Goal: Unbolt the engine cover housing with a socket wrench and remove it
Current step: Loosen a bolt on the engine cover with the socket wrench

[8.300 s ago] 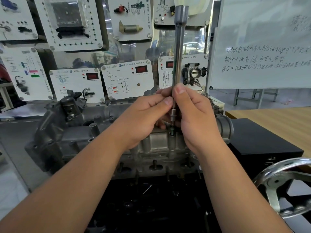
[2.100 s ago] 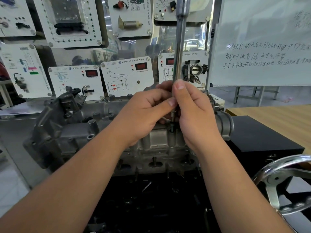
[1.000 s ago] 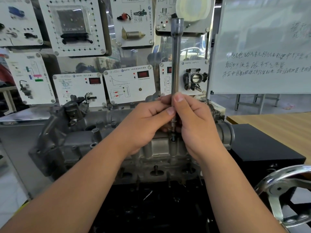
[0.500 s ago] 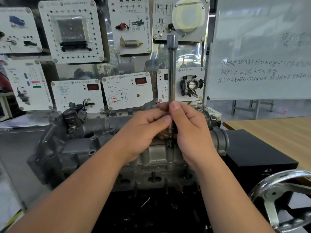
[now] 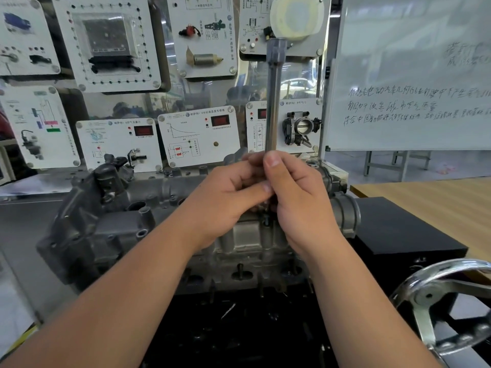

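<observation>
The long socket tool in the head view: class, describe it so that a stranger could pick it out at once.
Find the grey cast-metal engine housing across the middle of the bench. Both hands meet above its centre, the left hand and right hand gripping one shaft. That is the long grey steel socket tool: the only upright rod, rising to a thicker top end before the display boards.

Socket wrench (image 5: pixel 273 102): long steel shaft, upright, lower end over bolt hole. Engine cover housing (image 5: pixel 111 229): grey cast metal, seated on engine block.

Handwritten Chinese on whiteboard (image 5: pixel 414 75) reads "纯电动汽车".
</observation>
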`<state>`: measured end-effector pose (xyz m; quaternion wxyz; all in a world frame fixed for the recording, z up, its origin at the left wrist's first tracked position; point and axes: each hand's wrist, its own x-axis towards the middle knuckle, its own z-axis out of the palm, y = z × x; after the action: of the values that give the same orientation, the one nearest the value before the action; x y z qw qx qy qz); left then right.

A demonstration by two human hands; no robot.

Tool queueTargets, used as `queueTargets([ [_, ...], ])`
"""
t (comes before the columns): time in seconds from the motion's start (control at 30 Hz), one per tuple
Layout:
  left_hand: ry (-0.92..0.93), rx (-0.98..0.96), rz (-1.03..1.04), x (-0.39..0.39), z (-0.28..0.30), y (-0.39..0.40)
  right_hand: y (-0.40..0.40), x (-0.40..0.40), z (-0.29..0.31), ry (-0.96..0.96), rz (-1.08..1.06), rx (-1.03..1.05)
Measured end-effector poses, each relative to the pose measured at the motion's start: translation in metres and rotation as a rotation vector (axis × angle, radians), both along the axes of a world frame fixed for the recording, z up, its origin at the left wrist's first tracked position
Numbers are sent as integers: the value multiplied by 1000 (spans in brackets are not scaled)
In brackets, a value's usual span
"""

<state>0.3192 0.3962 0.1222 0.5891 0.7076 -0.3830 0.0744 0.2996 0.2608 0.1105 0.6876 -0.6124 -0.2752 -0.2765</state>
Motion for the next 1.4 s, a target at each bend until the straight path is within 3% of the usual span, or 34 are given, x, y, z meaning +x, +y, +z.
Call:
queueTargets([
  [0.27,-63,36,139,-1,2,-2,1,-1,0,-24,62,49],
  [0.4,-115,3,122,-1,3,-6,1,-1,1,-56,24,46],
  [0.57,-23,28,16,-2,1,-1,1,-1,0,-3,78,57],
  [0.9,-116,50,162,-3,3,-4,-1,-2,1,-45,43,74],
  [1.17,7,39,72,-4,2,1,-1,1,0,18,41,32],
  [1.4,-106,41,154,-4,2,-5,1,-1,0,-46,30,69],
])
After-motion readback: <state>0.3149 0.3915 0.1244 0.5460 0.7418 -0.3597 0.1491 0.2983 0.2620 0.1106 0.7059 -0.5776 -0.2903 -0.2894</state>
